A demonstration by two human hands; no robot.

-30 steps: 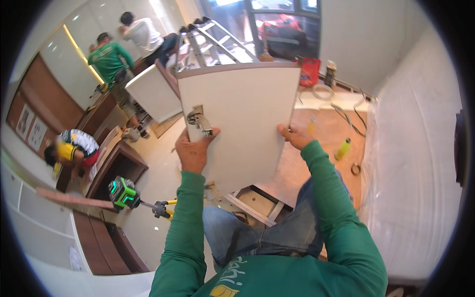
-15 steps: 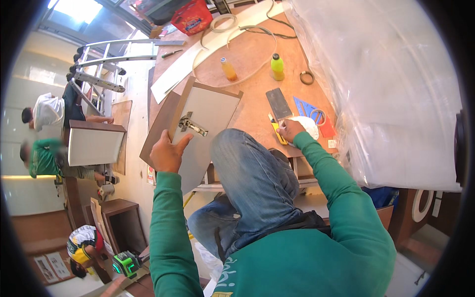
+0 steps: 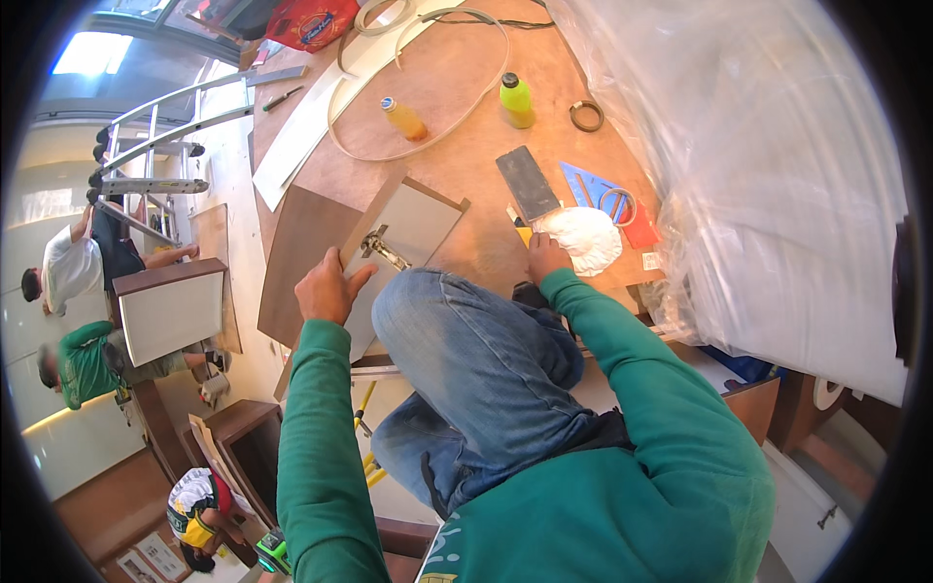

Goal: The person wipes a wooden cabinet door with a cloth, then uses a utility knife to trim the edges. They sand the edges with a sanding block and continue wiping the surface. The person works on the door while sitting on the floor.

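Observation:
My left hand grips the brown edge of a cabinet door, thumb on its pale inner face. The door leans tilted by my raised knee. A metal hinge is fixed to that face, near my thumb. On the worktable, my right hand is closed over a yellow utility knife, most of which it covers. Right beside it lies a crumpled white cloth. A dark flat block rests just beyond the knife, with a blue triangular square to its right.
Two bottles, one amber and one green, stand farther back amid a loop of edge banding. Plastic sheeting drapes the right side. A ladder and several people are at left. A brown panel lies beside the door.
My right hand has moved onto the yellow knife and now covers more of it. The left hand still grips the door. The whole view has shifted.

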